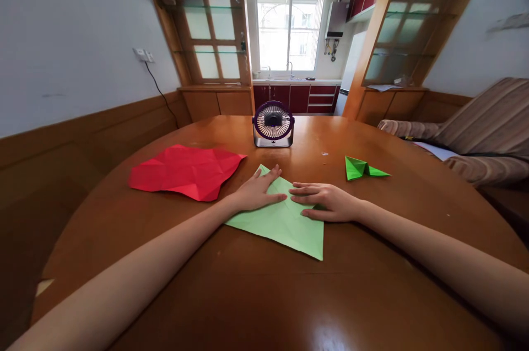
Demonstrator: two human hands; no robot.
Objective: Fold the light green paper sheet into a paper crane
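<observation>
Green paper (285, 224), folded to a triangle, lies flat on the wooden surface (248, 296) near its middle. Both hands press it down, probably to keep the fold from springing open. The left hand (258, 192) rests with fingers loosely spread; the right hand (326, 202) lies flat with fingers pressed together. Creased red paper (185, 172), a small fan (273, 124) and a folded green piece (361, 169) sit apart.
</observation>
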